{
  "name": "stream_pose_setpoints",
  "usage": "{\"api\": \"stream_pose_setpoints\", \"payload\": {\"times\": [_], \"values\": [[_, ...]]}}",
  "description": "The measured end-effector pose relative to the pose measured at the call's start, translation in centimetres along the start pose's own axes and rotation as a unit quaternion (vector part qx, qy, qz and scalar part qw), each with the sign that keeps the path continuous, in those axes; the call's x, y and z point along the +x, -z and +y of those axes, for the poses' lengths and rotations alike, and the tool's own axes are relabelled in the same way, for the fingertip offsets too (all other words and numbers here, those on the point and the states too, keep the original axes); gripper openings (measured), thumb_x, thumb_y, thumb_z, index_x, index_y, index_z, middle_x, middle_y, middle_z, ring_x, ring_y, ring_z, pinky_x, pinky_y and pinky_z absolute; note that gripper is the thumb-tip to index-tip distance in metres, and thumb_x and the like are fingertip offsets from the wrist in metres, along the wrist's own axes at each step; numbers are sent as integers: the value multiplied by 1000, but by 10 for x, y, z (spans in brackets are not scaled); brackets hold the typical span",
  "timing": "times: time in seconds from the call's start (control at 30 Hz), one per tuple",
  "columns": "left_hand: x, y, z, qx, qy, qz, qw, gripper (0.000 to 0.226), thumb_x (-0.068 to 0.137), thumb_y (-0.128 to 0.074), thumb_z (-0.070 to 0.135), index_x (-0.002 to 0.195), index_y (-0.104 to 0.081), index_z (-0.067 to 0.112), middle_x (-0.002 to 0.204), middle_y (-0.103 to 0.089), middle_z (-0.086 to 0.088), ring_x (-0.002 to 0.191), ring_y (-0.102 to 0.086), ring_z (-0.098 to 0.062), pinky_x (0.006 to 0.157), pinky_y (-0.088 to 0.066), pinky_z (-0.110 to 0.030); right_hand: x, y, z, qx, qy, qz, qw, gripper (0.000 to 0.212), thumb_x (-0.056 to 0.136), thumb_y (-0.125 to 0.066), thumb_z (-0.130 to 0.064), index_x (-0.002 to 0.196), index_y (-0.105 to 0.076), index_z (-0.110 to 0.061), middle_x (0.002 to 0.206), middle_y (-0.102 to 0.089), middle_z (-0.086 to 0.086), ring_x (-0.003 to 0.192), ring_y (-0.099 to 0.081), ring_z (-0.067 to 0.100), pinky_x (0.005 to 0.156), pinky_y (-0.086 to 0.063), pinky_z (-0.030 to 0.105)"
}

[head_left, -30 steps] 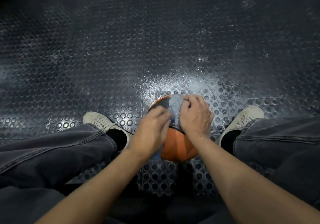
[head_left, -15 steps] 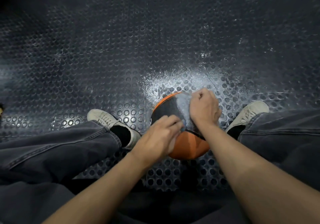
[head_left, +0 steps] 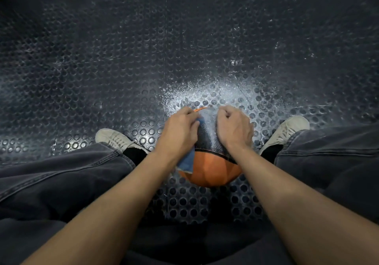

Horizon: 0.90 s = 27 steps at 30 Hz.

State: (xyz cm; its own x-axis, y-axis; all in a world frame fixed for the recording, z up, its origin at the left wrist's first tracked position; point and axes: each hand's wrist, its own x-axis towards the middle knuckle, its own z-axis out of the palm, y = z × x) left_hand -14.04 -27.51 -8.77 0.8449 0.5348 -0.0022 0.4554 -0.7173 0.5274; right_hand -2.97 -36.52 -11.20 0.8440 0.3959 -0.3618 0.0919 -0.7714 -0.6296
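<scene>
An orange and black ball [head_left: 211, 166] sits on the floor between my feet. My left hand [head_left: 178, 133] grips a blue cloth [head_left: 187, 160] and presses it against the ball's upper left side, with a corner of the cloth hanging below my wrist. My right hand [head_left: 234, 128] lies on the ball's upper right with its fingers curled under; whether they grip anything is hidden. The ball's black panel looks wet or dusted white between my hands.
The floor is dark rubber with round studs [head_left: 143, 70], and a pale wet or powdery patch [head_left: 213, 92] spreads just beyond the ball. My pale left shoe [head_left: 117, 138] and right shoe [head_left: 287, 130] flank the ball, dark trouser legs on either side.
My left hand has slid up the ball's left side towards the top with the cloth. The right hand stays on the upper right; the ball has turned slightly.
</scene>
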Motion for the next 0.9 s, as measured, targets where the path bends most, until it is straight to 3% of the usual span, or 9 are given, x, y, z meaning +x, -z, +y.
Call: {"api": "stream_pose_setpoints", "payload": {"times": [0.17, 0.23, 0.33, 0.4, 0.5, 0.57, 0.63, 0.73, 0.9], "values": [[-41, 5, 17, -12, -109, -70, 991, 19, 94, -50, 16, 99, -66, 8, 97, -59, -3, 84, -59, -25, 73, -51, -39, 5, 0, 5, 0, -10, 14, 1000, 35, 96, -39, -36, 64, -47, -24, 86, -57, -1, 88, -55, 29, 90, -46, 44], [-37, 8, 11, 2, -110, -87, 990, 17, 94, -51, 15, 98, -66, 10, 97, -59, -3, 83, -59, -25, 73, -50, -39, 2, 1, 7, 4, 12, 0, 1000, 32, 98, -40, -36, 73, -57, -25, 89, -57, -6, 90, -54, 26, 92, -44, 42], [-2, 6, -3, 21, -8, -32, 999, 21, 93, -53, 13, 102, -71, 9, 100, -62, -6, 87, -61, -28, 79, -49, -38, -10, -2, 5, -10, 46, -2, 999, 27, 98, -41, -31, 107, -67, -32, 105, -59, -8, 102, -50, 17, 100, -40, 42], [0, 6, -5, 26, 16, -21, 999, 19, 92, -55, 12, 101, -72, 8, 100, -62, -6, 87, -61, -27, 79, -49, -40, -13, -5, 3, -19, 43, 8, 999, 25, 97, -41, -30, 104, -65, -33, 103, -57, -9, 102, -48, 17, 100, -39, 44], [-33, 11, 12, 1, -55, -68, 996, 19, 91, -51, 15, 95, -69, 9, 95, -59, -5, 80, -59, -25, 72, -50, -39, -9, -2, 5, -18, 33, 3, 999, 23, 96, -42, -29, 96, -64, -35, 96, -54, -10, 93, -49, 17, 97, -42, 42], [-43, 15, 14, -11, -70, -99, 993, 19, 90, -51, 15, 94, -68, 8, 93, -58, -6, 79, -59, -24, 71, -50, -39, -9, 2, 7, -18, 52, -16, 998, 26, 97, -42, -31, 105, -66, -37, 104, -58, -9, 94, -49, 15, 94, -43, 38], [-22, 12, 2, 1, -21, -68, 997, 20, 92, -53, 15, 98, -71, 10, 96, -60, -6, 85, -60, -25, 79, -51, -42, -10, 2, 8, -22, 73, -28, 997, 30, 99, -43, -32, 117, -66, -35, 115, -61, -9, 98, -47, 11, 95, -42, 36], [4, 11, -14, 16, 70, -39, 997, 21, 93, -55, 14, 101, -74, 12, 99, -63, -10, 93, -60, -28, 86, -48, -41, -13, -6, 4, -29, 77, -18, 996, 32, 98, -42, -31, 121, -64, -33, 122, -62, -8, 106, -49, 11, 104, -41, 42], [-43, 19, 10, -10, -33, -88, 996, 16, 92, -58, 14, 100, -70, 8, 89, -51, -4, 78, -53, -23, 72, -47, -35, -13, -3, 8, -44, 82, -30, 995, 31, 96, -40, -31, 117, -63, -35, 122, -61, -9, 105, -48, 10, 103, -42, 41]]}}
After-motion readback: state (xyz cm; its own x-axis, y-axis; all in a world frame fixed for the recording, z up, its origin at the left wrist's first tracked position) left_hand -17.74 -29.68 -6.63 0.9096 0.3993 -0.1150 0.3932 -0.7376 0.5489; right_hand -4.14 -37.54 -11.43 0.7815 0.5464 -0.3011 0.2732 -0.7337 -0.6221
